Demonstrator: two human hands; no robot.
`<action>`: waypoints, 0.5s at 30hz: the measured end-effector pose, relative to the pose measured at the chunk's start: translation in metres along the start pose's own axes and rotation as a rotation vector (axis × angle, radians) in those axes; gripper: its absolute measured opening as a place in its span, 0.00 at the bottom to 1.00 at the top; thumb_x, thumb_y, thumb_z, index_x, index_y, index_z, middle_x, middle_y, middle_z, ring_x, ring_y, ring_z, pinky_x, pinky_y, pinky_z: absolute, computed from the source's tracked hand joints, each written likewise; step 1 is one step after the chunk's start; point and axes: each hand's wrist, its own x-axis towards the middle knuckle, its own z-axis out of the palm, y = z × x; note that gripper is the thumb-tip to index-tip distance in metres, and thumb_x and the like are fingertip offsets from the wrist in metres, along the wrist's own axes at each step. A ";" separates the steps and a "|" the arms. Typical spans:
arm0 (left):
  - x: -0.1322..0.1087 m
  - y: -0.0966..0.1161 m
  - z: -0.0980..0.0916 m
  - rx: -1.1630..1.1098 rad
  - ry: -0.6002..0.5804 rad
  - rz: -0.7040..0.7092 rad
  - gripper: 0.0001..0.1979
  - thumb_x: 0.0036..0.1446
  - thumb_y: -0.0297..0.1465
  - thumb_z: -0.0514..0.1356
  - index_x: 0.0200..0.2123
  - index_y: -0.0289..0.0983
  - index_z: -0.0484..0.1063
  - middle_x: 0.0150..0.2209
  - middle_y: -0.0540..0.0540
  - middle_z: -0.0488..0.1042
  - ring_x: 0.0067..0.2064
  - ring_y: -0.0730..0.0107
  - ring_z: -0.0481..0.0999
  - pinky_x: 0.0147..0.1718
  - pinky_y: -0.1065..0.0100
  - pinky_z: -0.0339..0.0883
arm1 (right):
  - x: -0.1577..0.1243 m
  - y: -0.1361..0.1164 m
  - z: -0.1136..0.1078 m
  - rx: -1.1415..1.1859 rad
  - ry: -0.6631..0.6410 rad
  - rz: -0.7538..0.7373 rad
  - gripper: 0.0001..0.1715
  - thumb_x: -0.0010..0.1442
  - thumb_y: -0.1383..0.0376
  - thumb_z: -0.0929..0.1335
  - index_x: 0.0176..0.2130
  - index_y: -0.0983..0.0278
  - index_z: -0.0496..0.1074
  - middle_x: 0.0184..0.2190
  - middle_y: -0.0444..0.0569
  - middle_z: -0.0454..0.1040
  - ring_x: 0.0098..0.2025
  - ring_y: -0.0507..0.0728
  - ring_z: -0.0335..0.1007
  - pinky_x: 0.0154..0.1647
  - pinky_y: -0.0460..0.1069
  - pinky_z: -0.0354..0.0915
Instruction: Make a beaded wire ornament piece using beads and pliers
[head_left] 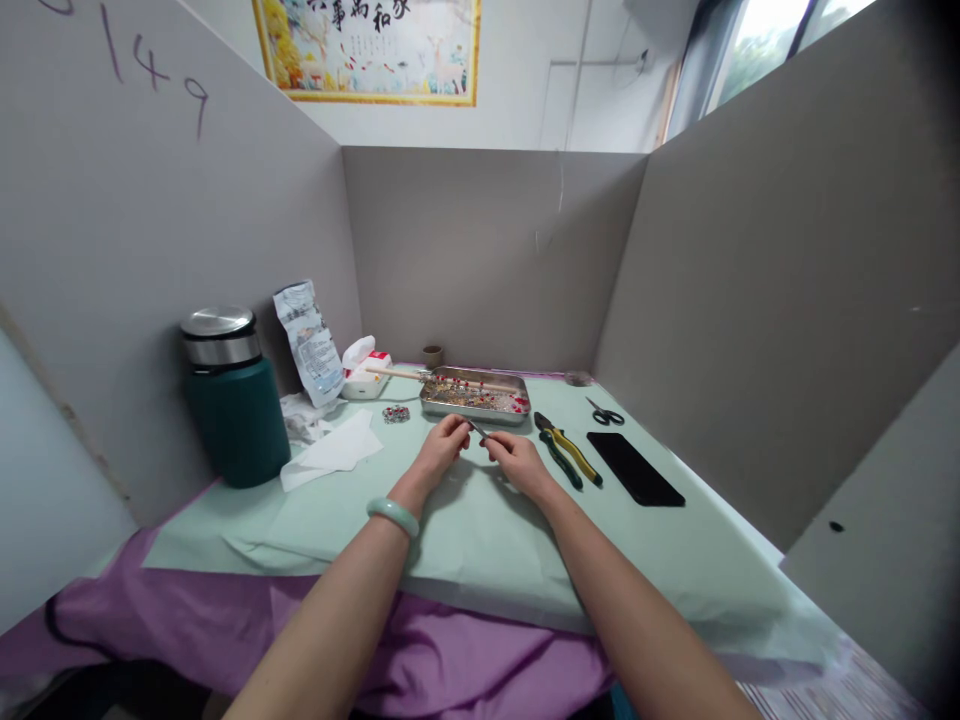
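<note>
My left hand (442, 447), with a pale green bangle (393, 515) on its wrist, is closed in a pinch just in front of the metal tray. What its fingertips hold is too small to make out. My right hand (519, 463) pinches a thin dark metal tool (478, 430) that looks like tweezers, its tip pointing at the left fingertips. Behind both hands lies the shallow metal tray (474, 414), scattered with red and gold-coloured small beads. A pale stick (394, 373) rests across the tray, with red beads along it. Left of the tray sits a small heap of beads (396, 414).
At right lie pliers (568, 452) with yellow and green handles, scissors (605, 413) and a black phone-like slab (635, 468). A green flask (236, 415), a foil packet (309, 342), a tissue pack (367, 378) and white paper (334, 452) occupy the left. Grey panels (495, 260) enclose the table.
</note>
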 end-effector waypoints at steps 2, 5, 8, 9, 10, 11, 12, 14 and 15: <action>0.001 -0.001 0.000 0.001 -0.005 0.021 0.12 0.51 0.39 0.57 0.33 0.36 0.67 0.20 0.54 0.63 0.20 0.78 0.58 0.19 0.74 0.49 | 0.000 0.001 0.000 0.020 0.000 0.012 0.16 0.57 0.59 0.61 0.31 0.65 0.75 0.22 0.43 0.68 0.26 0.51 0.61 0.27 0.45 0.54; 0.002 -0.002 -0.001 -0.007 -0.010 0.028 0.12 0.51 0.40 0.58 0.33 0.36 0.68 0.20 0.54 0.63 0.20 0.78 0.57 0.18 0.74 0.48 | 0.000 0.002 0.001 0.040 -0.004 0.026 0.16 0.57 0.60 0.61 0.31 0.65 0.75 0.22 0.42 0.68 0.25 0.51 0.60 0.27 0.45 0.53; 0.002 -0.003 -0.001 -0.022 -0.012 0.026 0.12 0.51 0.40 0.59 0.33 0.36 0.68 0.20 0.55 0.63 0.20 0.78 0.58 0.18 0.74 0.49 | 0.000 0.002 0.001 0.041 0.003 0.027 0.16 0.57 0.60 0.61 0.31 0.65 0.75 0.22 0.42 0.68 0.25 0.51 0.60 0.27 0.45 0.53; 0.002 -0.003 -0.001 -0.026 -0.011 0.024 0.12 0.51 0.39 0.59 0.33 0.36 0.68 0.19 0.55 0.62 0.20 0.78 0.57 0.18 0.74 0.49 | 0.000 0.002 0.001 0.038 0.010 0.026 0.16 0.57 0.60 0.61 0.31 0.65 0.75 0.22 0.42 0.68 0.25 0.51 0.60 0.27 0.45 0.54; 0.002 -0.003 -0.001 -0.029 -0.008 0.023 0.12 0.51 0.39 0.59 0.33 0.36 0.68 0.19 0.55 0.62 0.20 0.78 0.57 0.18 0.74 0.49 | 0.000 0.002 0.002 0.032 0.017 0.024 0.16 0.57 0.60 0.61 0.32 0.65 0.75 0.22 0.42 0.68 0.25 0.51 0.60 0.27 0.45 0.54; 0.002 -0.003 0.000 -0.030 -0.006 0.023 0.12 0.51 0.39 0.59 0.33 0.36 0.68 0.19 0.55 0.61 0.20 0.78 0.57 0.18 0.74 0.49 | 0.000 0.001 0.002 0.026 0.023 0.022 0.16 0.56 0.60 0.61 0.32 0.65 0.75 0.22 0.42 0.68 0.26 0.51 0.60 0.27 0.45 0.54; 0.002 -0.003 0.000 -0.031 -0.004 0.023 0.12 0.51 0.39 0.59 0.33 0.36 0.68 0.19 0.55 0.61 0.20 0.78 0.57 0.18 0.74 0.48 | 0.000 0.001 0.002 0.018 0.028 0.019 0.16 0.56 0.60 0.61 0.31 0.65 0.75 0.22 0.42 0.68 0.26 0.51 0.60 0.27 0.45 0.54; 0.002 -0.002 0.000 -0.034 -0.003 0.025 0.12 0.51 0.39 0.59 0.32 0.36 0.68 0.18 0.55 0.61 0.20 0.78 0.57 0.18 0.75 0.48 | 0.000 0.002 0.003 0.000 0.034 0.006 0.17 0.57 0.59 0.61 0.31 0.64 0.75 0.21 0.42 0.68 0.26 0.52 0.60 0.28 0.45 0.54; 0.002 -0.002 0.000 -0.036 -0.004 0.025 0.12 0.51 0.39 0.59 0.32 0.36 0.68 0.18 0.55 0.61 0.20 0.78 0.57 0.18 0.75 0.48 | 0.000 0.002 0.003 -0.011 0.036 -0.003 0.17 0.57 0.59 0.61 0.31 0.64 0.75 0.21 0.42 0.68 0.26 0.52 0.61 0.28 0.45 0.54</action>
